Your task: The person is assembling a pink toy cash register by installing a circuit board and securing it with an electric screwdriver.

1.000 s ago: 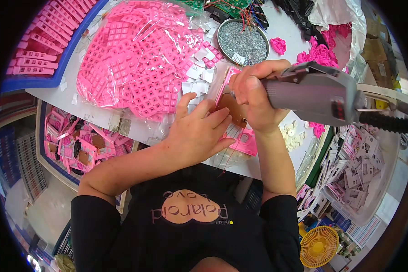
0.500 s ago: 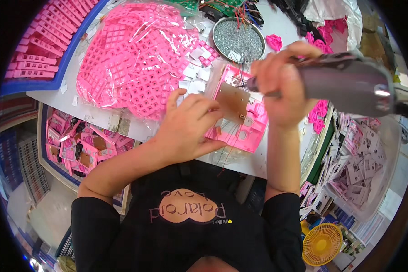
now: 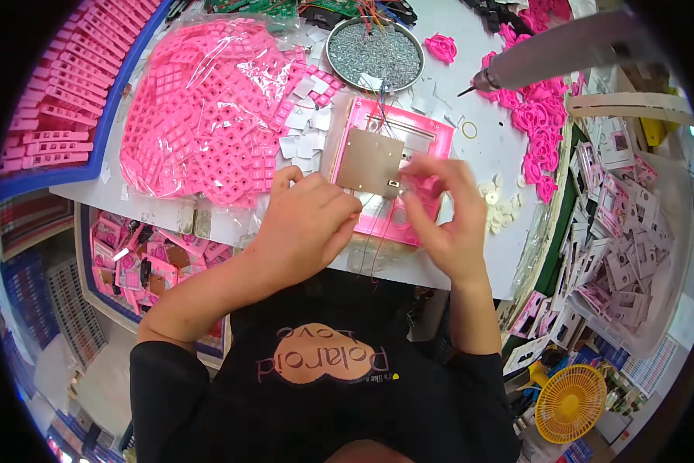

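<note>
A pink plastic casing [image 3: 422, 127] lies open on the white table in front of me, with a brown circuit board [image 3: 370, 160] and thin wires in it. My left hand [image 3: 304, 224] is closed at the casing's lower left edge, fingers curled and thumb near the rim. Over the casing's right side hovers my right hand [image 3: 453, 220], thumb and forefinger apart beside the board's right edge; no object shows between them. A grey electric screwdriver [image 3: 563, 54] hangs at the upper right, away from both hands, its bit pointing toward the table.
Behind the casing stands a round dish of small screws [image 3: 378, 58]. A clear bag of pink keypad-like parts [image 3: 208, 116] lies left. Pink rose-like pieces [image 3: 536, 116] and white discs [image 3: 501, 208] are at right. Bins flank the table, including a blue-rimmed crate [image 3: 92, 154].
My right hand has let go of the screwdriver, which now hangs farther up and right. That hand has come down over the casing. My left hand stays at the casing's left edge.
</note>
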A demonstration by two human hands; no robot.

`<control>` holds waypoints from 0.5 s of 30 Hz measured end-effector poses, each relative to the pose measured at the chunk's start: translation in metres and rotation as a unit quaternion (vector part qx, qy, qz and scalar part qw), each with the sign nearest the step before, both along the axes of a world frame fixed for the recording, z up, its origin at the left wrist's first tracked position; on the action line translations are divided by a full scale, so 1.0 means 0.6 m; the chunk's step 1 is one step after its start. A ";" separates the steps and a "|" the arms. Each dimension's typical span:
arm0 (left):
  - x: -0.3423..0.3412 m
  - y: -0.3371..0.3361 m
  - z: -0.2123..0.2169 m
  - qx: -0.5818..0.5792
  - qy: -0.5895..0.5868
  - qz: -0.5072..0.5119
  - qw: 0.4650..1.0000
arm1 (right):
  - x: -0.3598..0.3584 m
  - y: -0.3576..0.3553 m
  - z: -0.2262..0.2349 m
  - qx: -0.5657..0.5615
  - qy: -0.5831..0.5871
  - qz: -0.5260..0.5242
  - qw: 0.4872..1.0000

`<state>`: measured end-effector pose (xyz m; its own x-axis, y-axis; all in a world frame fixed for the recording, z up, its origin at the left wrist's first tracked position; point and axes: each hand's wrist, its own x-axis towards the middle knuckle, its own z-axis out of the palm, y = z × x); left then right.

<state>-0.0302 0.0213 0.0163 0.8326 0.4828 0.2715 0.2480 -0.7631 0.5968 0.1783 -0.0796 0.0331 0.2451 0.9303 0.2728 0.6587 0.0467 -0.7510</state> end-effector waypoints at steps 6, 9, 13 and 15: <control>0.022 0.034 -0.004 0.015 -0.051 0.008 0.999 | -0.018 0.046 0.011 -0.058 0.009 0.136 0.989; 0.024 0.039 -0.003 -0.038 -0.062 0.016 0.997 | -0.018 0.065 0.008 -0.127 0.057 0.161 0.977; 0.024 0.038 -0.001 -0.250 -0.079 0.082 0.961 | -0.010 0.064 0.006 -0.079 0.116 0.114 0.984; 0.016 0.045 -0.008 -0.193 -0.044 0.035 0.980 | -0.006 0.056 -0.020 -0.055 0.201 0.093 0.974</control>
